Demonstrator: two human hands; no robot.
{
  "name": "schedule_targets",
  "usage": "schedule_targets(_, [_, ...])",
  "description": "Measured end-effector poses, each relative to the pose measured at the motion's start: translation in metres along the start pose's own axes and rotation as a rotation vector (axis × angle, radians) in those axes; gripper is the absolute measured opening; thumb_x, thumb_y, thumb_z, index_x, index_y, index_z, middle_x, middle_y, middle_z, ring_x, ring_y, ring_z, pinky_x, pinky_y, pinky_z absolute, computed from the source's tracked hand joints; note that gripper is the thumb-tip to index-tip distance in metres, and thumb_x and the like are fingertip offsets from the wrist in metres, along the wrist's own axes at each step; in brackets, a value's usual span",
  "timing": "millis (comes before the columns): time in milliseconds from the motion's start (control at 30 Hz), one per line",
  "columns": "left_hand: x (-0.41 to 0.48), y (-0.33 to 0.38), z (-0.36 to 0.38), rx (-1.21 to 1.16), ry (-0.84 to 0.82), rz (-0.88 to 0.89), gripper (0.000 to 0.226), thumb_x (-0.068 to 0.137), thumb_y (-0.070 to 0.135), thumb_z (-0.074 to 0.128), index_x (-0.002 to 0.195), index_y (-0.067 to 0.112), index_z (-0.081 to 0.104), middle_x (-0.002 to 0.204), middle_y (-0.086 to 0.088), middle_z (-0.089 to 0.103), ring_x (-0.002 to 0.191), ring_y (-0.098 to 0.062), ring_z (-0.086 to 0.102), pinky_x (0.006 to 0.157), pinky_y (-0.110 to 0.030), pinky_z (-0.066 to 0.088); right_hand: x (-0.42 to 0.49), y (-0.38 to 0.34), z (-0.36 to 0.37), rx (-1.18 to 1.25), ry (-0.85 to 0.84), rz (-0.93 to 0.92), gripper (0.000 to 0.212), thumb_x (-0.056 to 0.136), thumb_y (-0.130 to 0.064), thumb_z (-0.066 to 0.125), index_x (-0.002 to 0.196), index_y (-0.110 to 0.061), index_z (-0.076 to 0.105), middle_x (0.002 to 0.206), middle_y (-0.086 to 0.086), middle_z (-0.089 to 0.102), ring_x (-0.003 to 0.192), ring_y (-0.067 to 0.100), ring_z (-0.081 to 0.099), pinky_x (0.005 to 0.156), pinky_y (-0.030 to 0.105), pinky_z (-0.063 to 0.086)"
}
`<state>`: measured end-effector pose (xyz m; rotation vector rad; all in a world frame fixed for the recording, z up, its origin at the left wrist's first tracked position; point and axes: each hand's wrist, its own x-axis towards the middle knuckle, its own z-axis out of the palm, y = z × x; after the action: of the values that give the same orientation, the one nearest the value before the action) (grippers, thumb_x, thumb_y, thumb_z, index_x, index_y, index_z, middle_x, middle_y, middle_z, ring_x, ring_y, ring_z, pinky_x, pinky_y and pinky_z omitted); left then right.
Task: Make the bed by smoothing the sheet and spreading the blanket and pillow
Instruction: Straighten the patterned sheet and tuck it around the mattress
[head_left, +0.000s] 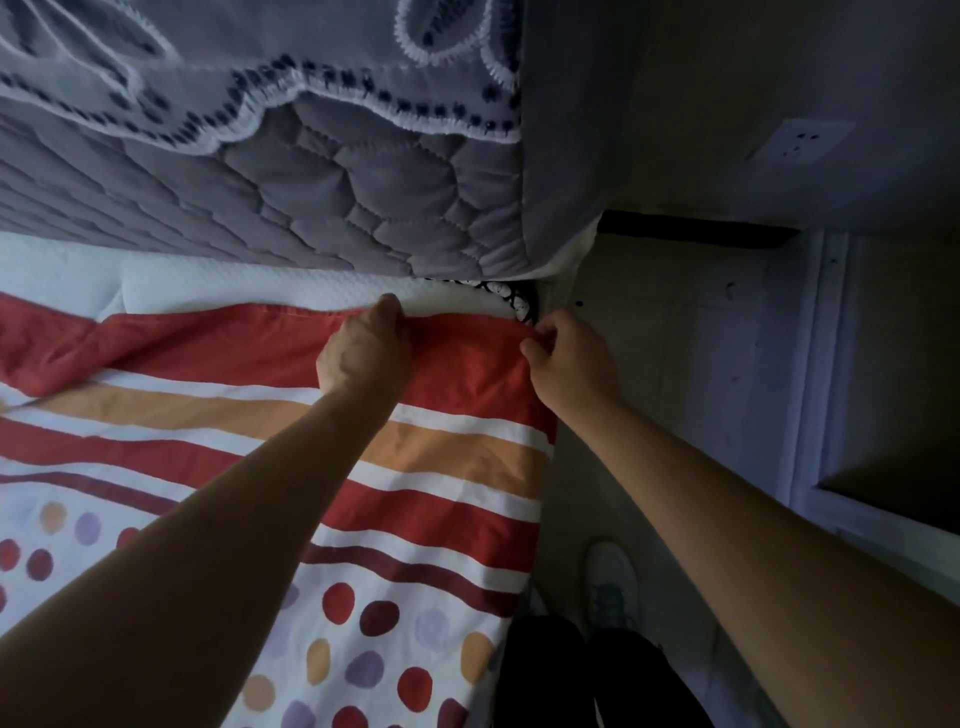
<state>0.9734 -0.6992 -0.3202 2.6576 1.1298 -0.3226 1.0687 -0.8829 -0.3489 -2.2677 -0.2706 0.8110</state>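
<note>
A sheet (441, 467) with red, orange and white stripes and coloured dots covers the bed below me. Its red top hem lies against the bare white mattress (223, 283). My left hand (363, 351) grips that hem a little in from the corner, fingers curled into the cloth. My right hand (563, 358) pinches the hem right at the bed's right corner. A thick grey quilted blanket (322, 182) with white scalloped stitching is heaped across the far end of the bed, just beyond both hands. No pillow is in view.
The bed's right edge drops to a dim floor where my shoe (610, 582) stands. A wall with a white socket (800, 140) is at the far right. A pale framed panel (831, 415) runs along the right side.
</note>
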Motion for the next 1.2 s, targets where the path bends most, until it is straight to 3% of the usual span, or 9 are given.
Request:
schedule_targets(133, [0.002, 0.001, 0.007, -0.151, 0.06, 0.009, 0.01, 0.098, 0.024, 0.047, 0.097, 0.019, 0.055, 0.079, -0.003, 0.063, 0.069, -0.029, 0.059, 0.059, -0.037, 0.044, 0.002, 0.0, -0.004, 0.033, 0.053, -0.028, 0.01, 0.098, -0.025, 0.062, 0.096, -0.021, 0.052, 0.093, -0.003, 0.058, 0.086, 0.018, 0.056, 0.072, 0.029, 0.04])
schedule_targets(300, [0.012, 0.008, 0.01, -0.212, 0.096, 0.02, 0.013, 0.096, 0.019, 0.05, 0.089, 0.016, 0.06, 0.071, -0.001, 0.061, 0.065, -0.026, 0.057, 0.058, -0.037, 0.041, 0.013, -0.002, -0.008, 0.021, 0.121, 0.03, 0.017, 0.099, -0.025, 0.06, 0.108, -0.011, 0.061, 0.106, 0.008, 0.066, 0.097, 0.026, 0.061, 0.078, 0.035, 0.045])
schedule_targets(400, [0.017, 0.01, 0.014, -0.279, 0.125, 0.019, 0.017, 0.096, 0.019, 0.052, 0.083, 0.012, 0.061, 0.07, -0.003, 0.062, 0.065, -0.029, 0.059, 0.057, -0.036, 0.039, 0.018, -0.001, -0.011, -0.004, 0.152, 0.045, 0.02, 0.1, -0.026, 0.058, 0.111, -0.01, 0.061, 0.11, 0.01, 0.067, 0.102, 0.029, 0.062, 0.075, 0.03, 0.038])
schedule_targets(533, [0.019, 0.017, 0.019, -0.357, 0.158, -0.004, 0.025, 0.092, 0.009, 0.051, 0.067, 0.01, 0.049, 0.057, 0.0, 0.05, 0.053, -0.027, 0.046, 0.051, -0.036, 0.034, 0.028, -0.001, -0.017, -0.031, 0.19, 0.046, 0.02, 0.099, -0.028, 0.058, 0.112, -0.013, 0.061, 0.111, 0.009, 0.066, 0.104, 0.028, 0.061, 0.074, 0.031, 0.036])
schedule_targets(733, [0.022, 0.019, 0.023, -0.391, 0.158, -0.02, 0.033, 0.093, 0.008, 0.049, 0.062, 0.016, 0.042, 0.054, 0.005, 0.043, 0.048, -0.013, 0.034, 0.049, -0.03, 0.026, 0.036, 0.001, -0.013, -0.027, 0.145, 0.111, 0.02, 0.099, -0.025, 0.058, 0.115, -0.013, 0.06, 0.117, 0.009, 0.064, 0.109, 0.028, 0.06, 0.076, 0.03, 0.035])
schedule_targets(867, [0.022, 0.014, 0.028, -0.344, 0.146, 0.024, 0.019, 0.098, 0.012, 0.045, 0.084, 0.011, 0.058, 0.074, -0.003, 0.06, 0.065, -0.023, 0.055, 0.058, -0.034, 0.039, 0.033, -0.005, -0.007, -0.007, 0.153, 0.116, 0.014, 0.096, -0.015, 0.058, 0.11, -0.018, 0.056, 0.116, 0.007, 0.062, 0.105, 0.026, 0.06, 0.076, 0.032, 0.042])
schedule_targets(1000, [0.012, 0.013, 0.028, -0.315, 0.138, 0.119, 0.028, 0.098, 0.016, 0.05, 0.125, 0.009, 0.054, 0.108, -0.012, 0.066, 0.099, -0.032, 0.06, 0.089, -0.044, 0.048, 0.026, -0.007, -0.006, 0.017, 0.163, 0.108, 0.02, 0.093, -0.018, 0.061, 0.112, -0.016, 0.055, 0.117, 0.009, 0.061, 0.105, 0.027, 0.06, 0.084, 0.04, 0.051])
schedule_targets(1100, [0.003, 0.014, 0.02, -0.386, 0.135, 0.082, 0.043, 0.097, 0.012, 0.049, 0.139, 0.012, 0.038, 0.105, -0.013, 0.065, 0.093, -0.032, 0.059, 0.082, -0.045, 0.048, 0.02, -0.009, -0.006, 0.012, 0.175, 0.096, 0.013, 0.091, -0.021, 0.063, 0.101, -0.019, 0.054, 0.109, 0.008, 0.064, 0.1, 0.027, 0.061, 0.078, 0.035, 0.047])
schedule_targets(1200, [-0.007, 0.011, 0.01, -0.44, 0.151, 0.033, 0.05, 0.096, 0.009, 0.045, 0.144, 0.014, 0.032, 0.117, -0.015, 0.062, 0.098, -0.033, 0.06, 0.082, -0.047, 0.051, 0.01, -0.017, -0.004, -0.002, 0.144, 0.083, 0.01, 0.091, -0.024, 0.063, 0.094, -0.023, 0.053, 0.104, 0.005, 0.068, 0.097, 0.026, 0.063, 0.076, 0.034, 0.048])
